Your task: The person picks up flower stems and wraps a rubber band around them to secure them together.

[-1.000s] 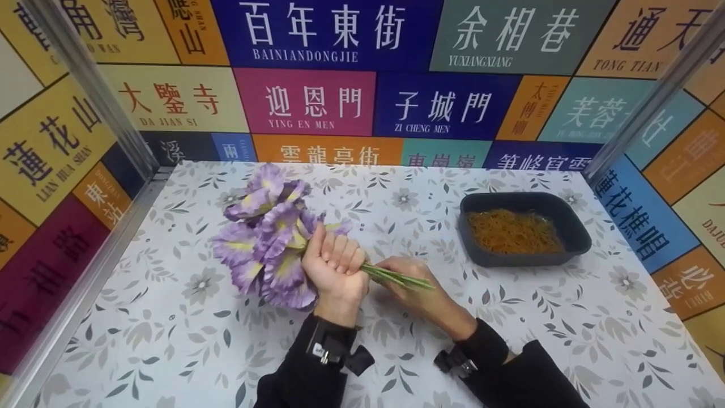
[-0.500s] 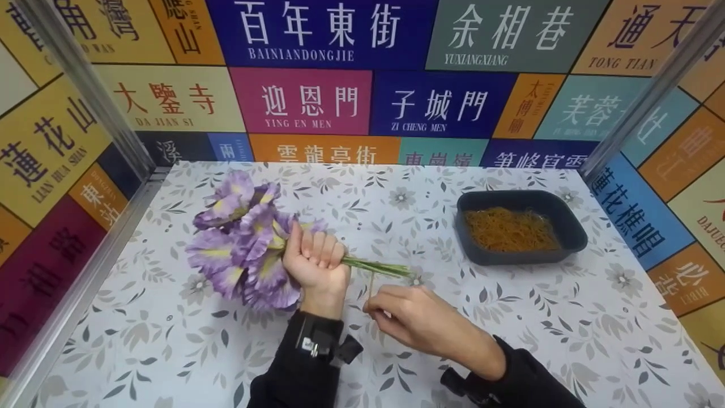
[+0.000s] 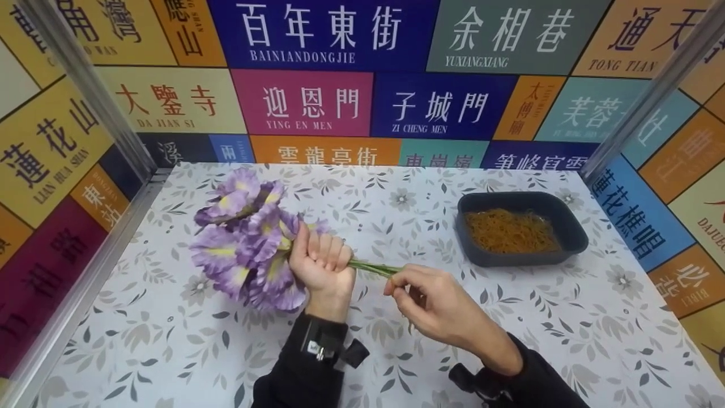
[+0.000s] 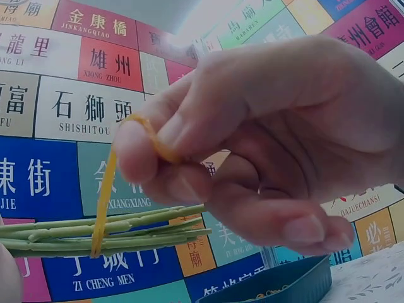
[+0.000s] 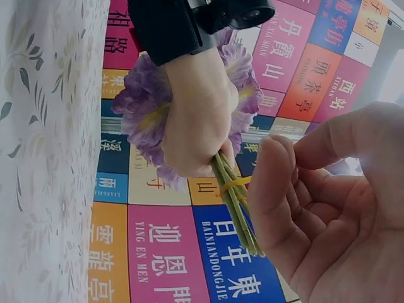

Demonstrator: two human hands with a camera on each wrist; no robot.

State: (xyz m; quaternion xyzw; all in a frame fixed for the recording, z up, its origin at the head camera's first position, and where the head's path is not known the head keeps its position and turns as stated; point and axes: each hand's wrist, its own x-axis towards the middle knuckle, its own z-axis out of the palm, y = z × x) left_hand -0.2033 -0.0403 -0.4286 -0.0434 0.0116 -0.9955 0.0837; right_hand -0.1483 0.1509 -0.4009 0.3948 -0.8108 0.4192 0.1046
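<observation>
My left hand (image 3: 324,262) grips a bunch of purple artificial-looking irises (image 3: 241,243) just below the blooms, which point left. Their green stems (image 3: 371,266) stick out to the right of the fist. My right hand (image 3: 439,306) is at the stem ends, thumb and fingertips pinching a yellow rubber band (image 4: 107,196). In the left wrist view the band runs stretched from the right fingertips down around the stems (image 4: 145,237). The right wrist view shows the band (image 5: 236,185) across the stems, a short way from the left hand (image 5: 199,123).
At the right of the patterned tabletop (image 3: 419,362) stands a dark grey plastic tub (image 3: 518,259) with a heap of orange-brown rubber bands (image 3: 510,229) in it. Sign-printed panels (image 3: 317,102) wall the table at the back and both sides, with metal posts at the corners.
My right hand first drops below the stems, drawing the band down, then rises rightward to the stem ends. My left hand and the irises shift left, then slightly back right.
</observation>
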